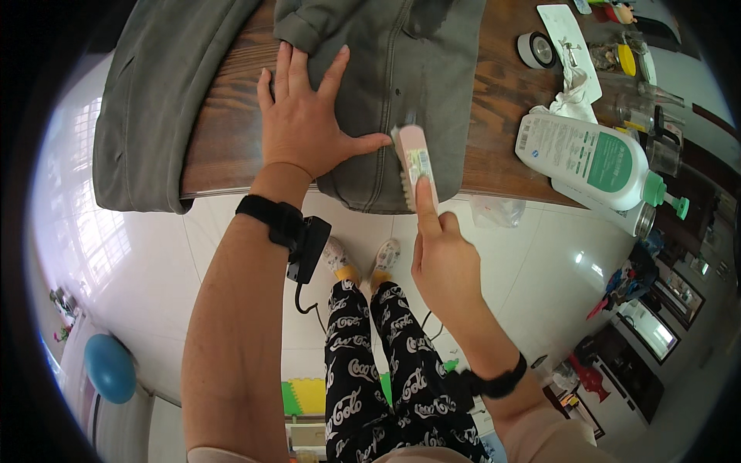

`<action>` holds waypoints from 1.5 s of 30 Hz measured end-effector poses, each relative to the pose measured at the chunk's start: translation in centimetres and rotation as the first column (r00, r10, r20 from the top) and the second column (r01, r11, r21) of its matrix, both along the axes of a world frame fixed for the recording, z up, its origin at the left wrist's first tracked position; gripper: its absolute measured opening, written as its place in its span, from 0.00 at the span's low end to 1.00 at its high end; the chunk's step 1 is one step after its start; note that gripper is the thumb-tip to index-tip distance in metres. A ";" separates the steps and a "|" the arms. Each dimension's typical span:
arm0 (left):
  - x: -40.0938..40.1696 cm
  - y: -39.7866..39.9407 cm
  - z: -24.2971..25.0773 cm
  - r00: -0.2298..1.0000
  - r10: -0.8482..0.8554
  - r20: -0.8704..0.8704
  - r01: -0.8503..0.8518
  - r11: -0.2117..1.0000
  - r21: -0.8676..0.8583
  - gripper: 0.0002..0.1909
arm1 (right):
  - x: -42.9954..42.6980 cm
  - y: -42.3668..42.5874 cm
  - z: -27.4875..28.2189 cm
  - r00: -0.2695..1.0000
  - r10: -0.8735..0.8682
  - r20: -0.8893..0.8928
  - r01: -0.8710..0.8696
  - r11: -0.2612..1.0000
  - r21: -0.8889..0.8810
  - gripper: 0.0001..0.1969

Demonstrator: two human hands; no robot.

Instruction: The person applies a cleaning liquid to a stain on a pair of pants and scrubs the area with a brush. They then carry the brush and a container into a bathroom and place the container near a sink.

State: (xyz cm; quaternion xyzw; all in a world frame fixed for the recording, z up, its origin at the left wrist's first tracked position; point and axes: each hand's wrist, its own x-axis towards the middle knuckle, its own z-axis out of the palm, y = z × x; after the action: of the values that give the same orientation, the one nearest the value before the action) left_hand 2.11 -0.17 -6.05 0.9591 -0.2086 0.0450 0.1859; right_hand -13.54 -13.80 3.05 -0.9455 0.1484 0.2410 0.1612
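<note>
A grey-green fabric garment (pixel 359 75) lies on the wooden table (pixel 503 156), its lower end hanging over the front edge; another long section of grey-green fabric (pixel 156 116) lies to the left. My left hand (pixel 304 116) rests flat, fingers spread, partly on the garment and partly on the wood. In my right hand (pixel 446 249) is a pink scrub brush (pixel 414 156), its bristles facing left, held by one end with a finger along its back. The brush is over the garment, close to my left thumb. Dark patches and a small dark spot mark the fabric.
At the table's right are a white pump bottle (pixel 584 159) with a green label, a roll of tape (pixel 536 50), a white tray (pixel 570 35), a crumpled cloth (pixel 570 95), a yellow-lidded jar (pixel 613 58) and glassware. A plastic bag (pixel 498 209) hangs below the table edge.
</note>
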 end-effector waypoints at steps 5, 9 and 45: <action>0.3 -1.1 0.4 1.000 -0.016 -0.002 0.016 1.000 0.004 0.55 | 6.5 -3.2 -2.4 0.947 0.185 0.262 -0.118 0.960 -0.254 0.32; 0.1 -0.1 0.1 1.000 -0.017 -0.012 0.017 0.999 0.035 0.55 | 0.1 -0.3 -0.2 0.994 0.098 0.056 -0.094 0.992 -0.081 0.37; -0.1 0.4 0.2 1.000 0.008 -0.015 -0.008 0.999 0.037 0.54 | 0.6 0.0 -0.5 0.982 0.162 0.098 -0.150 0.982 -0.118 0.42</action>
State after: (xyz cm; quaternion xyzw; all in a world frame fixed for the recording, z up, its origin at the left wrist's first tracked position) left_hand 2.02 0.21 -5.80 0.9635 -0.2042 0.0348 0.1693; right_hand -12.96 -13.80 2.51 -0.9731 0.0781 0.1935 0.0972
